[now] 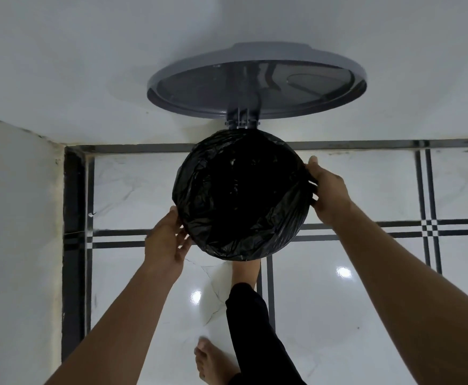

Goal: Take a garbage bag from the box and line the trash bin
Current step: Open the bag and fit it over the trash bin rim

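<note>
Basically, head view only, looking straight down on the trash bin (199, 247), which is the landmark here. Bin body almost fully hidden by the garbage bag (241, 195); only the round outline shows. Grey lid (256, 80) stands swung open on the far side of the bin, hinge (241, 122) at the bin's far rim, lid underside facing the camera against the white wall (88, 65).

Surroundings: glossy white tile floor (338, 315) with dark stripe lines around the bin. Second white wall (16, 218) well to the left of the bin, meeting the far wall in a corner. Near side of the bin: one bare foot (245, 273) tucked under the bin's near edge, black trouser leg (252, 329) above it; other bare foot (209, 362) further back toward the camera. The leg blocks the view of the bin's near base.

Bag: black, thin, wrinkled plastic, mouth spread over the whole rim, folded over the outside, interior reads as plain dark.

Left hand (166, 243) at the bin's near-left rim, fingers loosely extended against the bag's edge, not clearly clamped on it. Right hand (328, 193) at the right rim, fingers curled into the bunched plastic, gripping it, thumb pointing away.
</note>
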Demonstrator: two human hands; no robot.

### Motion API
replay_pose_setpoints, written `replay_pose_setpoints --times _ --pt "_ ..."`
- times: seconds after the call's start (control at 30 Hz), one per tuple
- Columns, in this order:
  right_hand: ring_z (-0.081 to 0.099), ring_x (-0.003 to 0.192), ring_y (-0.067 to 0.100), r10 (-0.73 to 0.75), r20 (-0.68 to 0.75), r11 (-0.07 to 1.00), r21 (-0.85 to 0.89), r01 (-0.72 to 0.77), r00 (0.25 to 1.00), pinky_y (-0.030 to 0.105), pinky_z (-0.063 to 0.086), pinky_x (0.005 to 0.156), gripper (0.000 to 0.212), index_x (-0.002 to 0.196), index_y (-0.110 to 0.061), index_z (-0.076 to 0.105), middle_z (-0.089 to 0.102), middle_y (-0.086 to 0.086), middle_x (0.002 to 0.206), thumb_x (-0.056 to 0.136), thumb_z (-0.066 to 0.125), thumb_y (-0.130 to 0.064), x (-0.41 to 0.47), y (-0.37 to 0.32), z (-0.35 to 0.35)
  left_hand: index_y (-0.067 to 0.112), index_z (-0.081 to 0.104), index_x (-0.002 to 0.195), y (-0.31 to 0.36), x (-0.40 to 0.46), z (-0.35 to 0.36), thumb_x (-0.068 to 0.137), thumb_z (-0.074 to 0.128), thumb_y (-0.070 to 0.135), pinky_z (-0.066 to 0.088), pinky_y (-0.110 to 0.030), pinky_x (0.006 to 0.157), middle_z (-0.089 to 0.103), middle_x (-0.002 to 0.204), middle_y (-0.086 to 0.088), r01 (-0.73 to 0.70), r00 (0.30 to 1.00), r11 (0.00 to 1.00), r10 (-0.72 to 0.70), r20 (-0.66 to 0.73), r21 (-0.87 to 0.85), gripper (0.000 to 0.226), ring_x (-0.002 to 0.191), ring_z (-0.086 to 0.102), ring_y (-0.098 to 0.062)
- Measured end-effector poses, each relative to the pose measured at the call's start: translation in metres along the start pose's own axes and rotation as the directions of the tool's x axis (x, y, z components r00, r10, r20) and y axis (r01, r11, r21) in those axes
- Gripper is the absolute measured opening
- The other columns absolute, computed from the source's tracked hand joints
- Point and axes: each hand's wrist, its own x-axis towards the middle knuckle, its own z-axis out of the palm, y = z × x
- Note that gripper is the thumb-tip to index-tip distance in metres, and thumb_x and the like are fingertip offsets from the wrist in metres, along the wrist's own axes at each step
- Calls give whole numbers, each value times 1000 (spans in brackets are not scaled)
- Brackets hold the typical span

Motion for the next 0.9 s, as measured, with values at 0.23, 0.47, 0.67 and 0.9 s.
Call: replay_pose_setpoints --times 0.23,0.47,0.67,0.9 --pt "71 104 18 139 -86 976 180 -122 987 38 56 90 28 117 -16 70 78 -8 97 94 70 -33 -46 65 -18 18 72 105 -32 -22 -3 93 72 31 56 -43 89 66 114 -3 221 974 937 -198 109 -269 18 107 64 -24" --pt "61 99 16 273 87 836 471 -281 958 34 53 92 12 97 -21 73 72 -5 96 93 70 -33 -61 96 -16 7 67 117 -62 -27 -1 98 62 23 62 -34 73 72 102 -6 291 955 881 -246 162 -373 25 95 69 -21" --pt "65 92 16 301 171 748 567 -343 938 34 57 73 21 95 -18 69 70 -4 89 88 71 -39 -53 102 -16 11 67 94 -63 -18 7 107 47 19 48 -34 77 71 90 -5 280 959 894 -241 151 -349 25 83 61 -20" --pt "61 84 14 315 184 812 455 -365 931 30 51 78 23 93 -17 67 67 -2 85 102 57 -36 -38 103 -19 15 66 91 -66 -15 4 104 54 26 43 -30 67 67 72 1 257 966 916 -229 123 -307 22 68 54 -13"
